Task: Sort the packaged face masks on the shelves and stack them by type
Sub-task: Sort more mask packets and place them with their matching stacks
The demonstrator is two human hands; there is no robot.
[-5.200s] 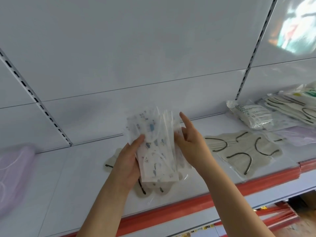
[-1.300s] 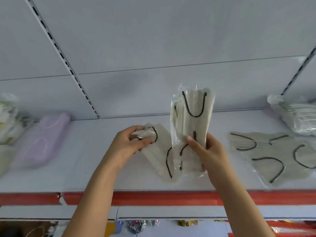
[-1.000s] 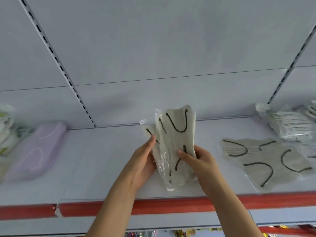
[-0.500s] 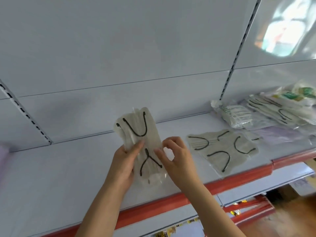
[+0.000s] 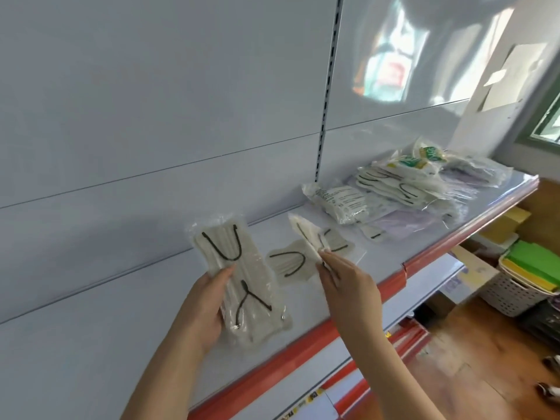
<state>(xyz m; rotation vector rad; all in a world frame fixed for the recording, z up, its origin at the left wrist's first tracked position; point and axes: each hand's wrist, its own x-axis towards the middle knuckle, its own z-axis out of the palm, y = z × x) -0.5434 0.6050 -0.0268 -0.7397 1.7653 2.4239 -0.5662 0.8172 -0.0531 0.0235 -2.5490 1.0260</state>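
My left hand [image 5: 206,301] grips a clear packet of beige masks with black ear loops [image 5: 242,286], held upright above the white shelf [image 5: 91,344]. My right hand [image 5: 348,283] pinches a second beige mask packet [image 5: 306,234] by its lower end, edge-on, over the stack of beige masks [image 5: 291,262] lying flat on the shelf. Further right along the shelf lies a jumbled pile of mask packets [image 5: 424,189]: beige, lilac, and white ones with green labels.
A white printed packet [image 5: 339,201] lies at the near end of the pile. The shelf has a red front edge [image 5: 303,341]. Slotted uprights [image 5: 327,86] run up the white back panel. Lower right stand a white basket with green and yellow sheets [image 5: 527,283] and cardboard boxes.
Half a second ago both hands held one bundle together. Now the hands are apart: my right hand has drawn one packet off to the right, over the flat stack. The view has swung right.
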